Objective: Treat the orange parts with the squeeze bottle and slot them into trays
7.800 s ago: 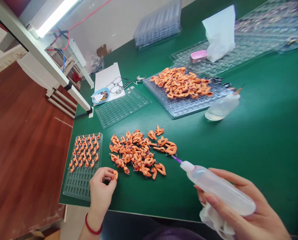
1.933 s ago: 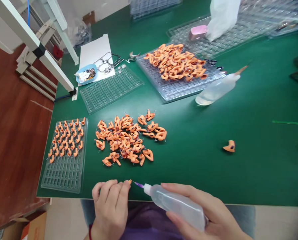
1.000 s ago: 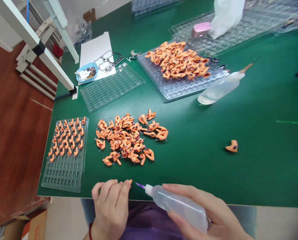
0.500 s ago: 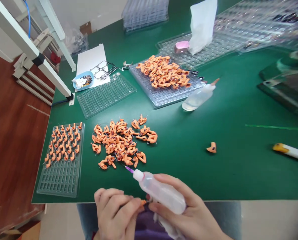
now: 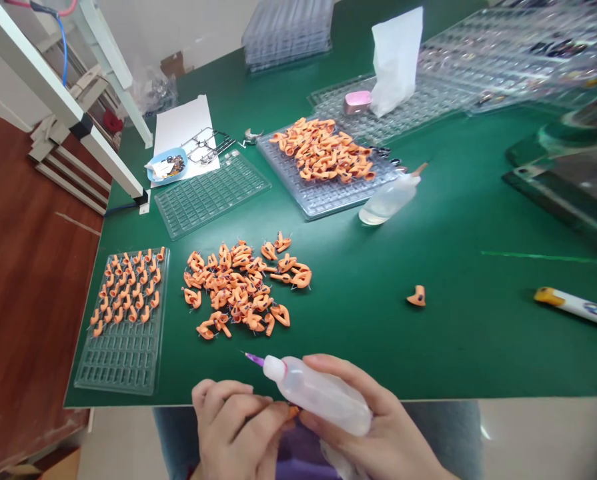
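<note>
On my feed the right hand [image 5: 368,423] gripped a bottle [image 5: 323,393], presumably soft, best squeezed mid-body; beside it, the left hand [image 5: 243,427] pinched an orange piece [image 5: 293,412], likely light, best held sideways.

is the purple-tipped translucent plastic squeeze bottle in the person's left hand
No, the right hand grips the purple-tipped translucent plastic squeeze bottle.

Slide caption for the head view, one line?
Head view: left hand holds a small orange part; right hand grips a purple-tipped squeeze bottle near a loose pile of similar parts.
</note>
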`<action>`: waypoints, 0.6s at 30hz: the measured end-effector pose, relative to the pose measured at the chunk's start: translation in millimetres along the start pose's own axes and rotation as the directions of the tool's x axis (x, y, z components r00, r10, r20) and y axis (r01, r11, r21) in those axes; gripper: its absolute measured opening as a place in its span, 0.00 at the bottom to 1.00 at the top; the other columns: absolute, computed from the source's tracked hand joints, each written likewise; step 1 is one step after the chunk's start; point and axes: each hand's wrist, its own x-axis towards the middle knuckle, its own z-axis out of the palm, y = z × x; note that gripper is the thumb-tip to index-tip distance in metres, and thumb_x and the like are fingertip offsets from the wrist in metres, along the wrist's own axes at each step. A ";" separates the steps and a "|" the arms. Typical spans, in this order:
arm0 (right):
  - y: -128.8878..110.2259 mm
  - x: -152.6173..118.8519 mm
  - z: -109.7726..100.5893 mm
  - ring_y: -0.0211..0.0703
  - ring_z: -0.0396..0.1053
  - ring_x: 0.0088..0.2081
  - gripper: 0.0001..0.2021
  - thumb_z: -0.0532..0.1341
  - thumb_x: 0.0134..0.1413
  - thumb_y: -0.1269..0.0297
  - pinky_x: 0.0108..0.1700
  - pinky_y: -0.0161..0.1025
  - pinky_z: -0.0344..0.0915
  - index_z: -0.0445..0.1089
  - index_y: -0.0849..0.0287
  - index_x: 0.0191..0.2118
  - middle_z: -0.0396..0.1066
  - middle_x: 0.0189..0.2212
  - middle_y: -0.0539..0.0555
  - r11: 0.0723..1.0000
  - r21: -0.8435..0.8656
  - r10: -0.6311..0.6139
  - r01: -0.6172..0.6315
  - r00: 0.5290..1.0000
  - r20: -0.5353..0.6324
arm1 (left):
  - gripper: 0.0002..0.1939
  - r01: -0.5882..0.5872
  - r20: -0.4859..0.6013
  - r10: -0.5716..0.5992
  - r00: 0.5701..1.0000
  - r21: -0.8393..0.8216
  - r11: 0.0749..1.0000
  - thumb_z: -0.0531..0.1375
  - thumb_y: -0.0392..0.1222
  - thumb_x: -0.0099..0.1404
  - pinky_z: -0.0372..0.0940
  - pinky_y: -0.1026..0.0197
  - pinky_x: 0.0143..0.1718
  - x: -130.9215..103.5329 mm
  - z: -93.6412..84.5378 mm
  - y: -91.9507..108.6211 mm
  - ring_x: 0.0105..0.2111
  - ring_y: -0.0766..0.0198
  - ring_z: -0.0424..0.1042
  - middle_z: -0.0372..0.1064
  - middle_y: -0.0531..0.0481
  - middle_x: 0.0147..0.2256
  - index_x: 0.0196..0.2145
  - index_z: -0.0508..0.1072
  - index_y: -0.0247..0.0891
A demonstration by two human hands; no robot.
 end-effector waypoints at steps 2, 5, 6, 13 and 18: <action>2.2 1.7 -5.2 0.44 0.80 0.38 0.17 0.74 0.48 0.56 0.40 0.30 0.76 0.78 0.47 0.46 0.81 0.43 0.53 0.999 -0.035 -0.023 0.026 0.997 0.070 | 0.07 -0.005 -0.003 0.005 1.000 -0.003 1.000 0.60 0.37 0.70 0.58 0.55 0.41 0.1 0.1 0.5 0.34 0.62 0.71 0.76 0.54 0.28 0.38 0.79 0.44; 4.0 1.8 -8.7 0.44 0.80 0.36 0.17 0.74 0.50 0.59 0.37 0.30 0.77 0.78 0.48 0.47 0.80 0.43 0.53 0.998 -0.061 -0.013 0.022 0.991 0.129 | 0.07 -0.016 -0.011 0.016 1.000 -0.002 1.000 0.60 0.38 0.71 0.58 0.55 0.41 0.6 0.3 1.3 0.34 0.63 0.71 0.76 0.55 0.28 0.37 0.79 0.44; 4.0 0.9 -8.0 0.44 0.80 0.36 0.17 0.74 0.50 0.57 0.37 0.30 0.77 0.78 0.49 0.47 0.80 0.43 0.54 0.999 -0.054 -0.002 0.007 0.995 0.104 | 0.07 -0.018 -0.016 0.018 1.000 0.001 1.000 0.60 0.38 0.71 0.58 0.55 0.41 0.7 0.5 1.6 0.34 0.63 0.71 0.76 0.55 0.28 0.37 0.79 0.44; -1.1 -6.5 4.7 0.38 0.76 0.30 0.20 0.75 0.44 0.48 0.31 0.26 0.74 0.79 0.49 0.43 0.79 0.39 0.52 0.999 0.019 0.049 -0.049 0.998 -0.049 | 0.08 -0.007 -0.035 0.006 0.999 -0.006 1.000 0.59 0.40 0.71 0.58 0.54 0.40 0.7 2.8 1.6 0.33 0.63 0.71 0.77 0.55 0.28 0.36 0.79 0.45; -4.1 -6.9 10.1 0.42 0.78 0.33 0.19 0.75 0.44 0.47 0.34 0.29 0.76 0.80 0.49 0.41 0.80 0.39 0.53 0.999 0.042 0.018 -0.014 0.996 -0.087 | 0.09 0.009 -0.063 -0.010 0.998 -0.012 1.000 0.60 0.42 0.71 0.58 0.54 0.39 0.5 4.5 3.0 0.32 0.63 0.72 0.77 0.56 0.27 0.35 0.79 0.45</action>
